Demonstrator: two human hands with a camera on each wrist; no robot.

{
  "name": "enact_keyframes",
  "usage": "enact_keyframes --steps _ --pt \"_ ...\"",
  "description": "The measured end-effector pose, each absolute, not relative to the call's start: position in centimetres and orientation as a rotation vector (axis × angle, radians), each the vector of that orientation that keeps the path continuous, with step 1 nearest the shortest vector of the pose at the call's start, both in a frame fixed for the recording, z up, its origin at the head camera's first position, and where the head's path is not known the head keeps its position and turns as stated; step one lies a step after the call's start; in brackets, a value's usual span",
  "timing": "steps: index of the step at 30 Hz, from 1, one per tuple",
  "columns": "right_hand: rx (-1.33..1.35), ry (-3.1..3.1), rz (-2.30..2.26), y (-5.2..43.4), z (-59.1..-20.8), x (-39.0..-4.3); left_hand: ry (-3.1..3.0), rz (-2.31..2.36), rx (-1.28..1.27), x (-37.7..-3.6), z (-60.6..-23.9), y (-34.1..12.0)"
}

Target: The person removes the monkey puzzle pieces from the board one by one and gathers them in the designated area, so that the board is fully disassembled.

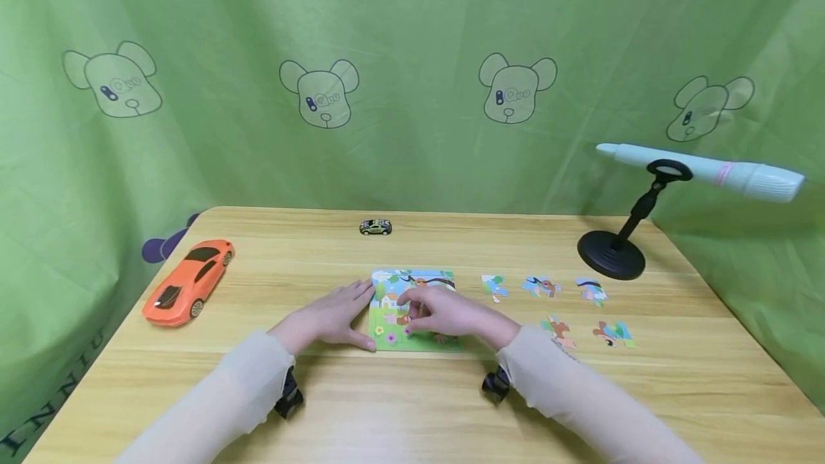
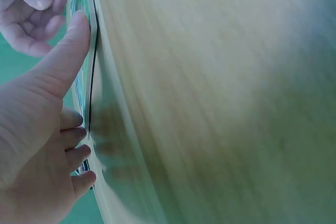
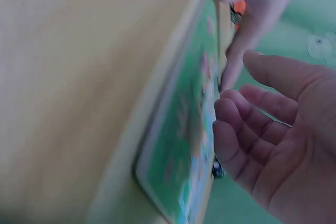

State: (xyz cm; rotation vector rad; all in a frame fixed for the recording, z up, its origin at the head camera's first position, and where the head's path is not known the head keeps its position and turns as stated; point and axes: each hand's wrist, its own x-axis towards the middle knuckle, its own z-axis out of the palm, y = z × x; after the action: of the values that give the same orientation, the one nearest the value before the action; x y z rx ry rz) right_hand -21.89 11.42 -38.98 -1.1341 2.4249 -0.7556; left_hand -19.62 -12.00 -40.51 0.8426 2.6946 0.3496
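Note:
A colourful jigsaw puzzle board (image 1: pixel 382 339), with a green field, a house and animals printed on it, lies flat on the table. My left hand (image 1: pixel 330 315) rests at its left edge, fingers extended and thumb spread toward the near corner. Over the middle of the board hovers my right hand (image 1: pixel 446 311), its fingers loosely bent. In the right wrist view, the thumb and fingers of that right hand (image 3: pixel 278 124) stand apart with nothing visible between them. Several loose jigsaw pieces (image 1: pixel 495 287) lie in two rows to the right of the board.
An orange toy car (image 1: pixel 191 283) sits at the table's left side. Behind the board is a small dark toy car (image 1: pixel 376 228). At the back right, a black stand (image 1: pixel 612 255) supports a light-blue toy microphone (image 1: pixel 702 167). A green curtain (image 1: pixel 412 156) hangs behind the table.

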Motion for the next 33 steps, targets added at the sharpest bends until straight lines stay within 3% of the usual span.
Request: enact_keyframes --steps 33 --pt "-1.075 2.477 -0.564 8.8 -39.9 -21.6 2.697 0.297 0.835 -19.4 -40.3 -11.6"
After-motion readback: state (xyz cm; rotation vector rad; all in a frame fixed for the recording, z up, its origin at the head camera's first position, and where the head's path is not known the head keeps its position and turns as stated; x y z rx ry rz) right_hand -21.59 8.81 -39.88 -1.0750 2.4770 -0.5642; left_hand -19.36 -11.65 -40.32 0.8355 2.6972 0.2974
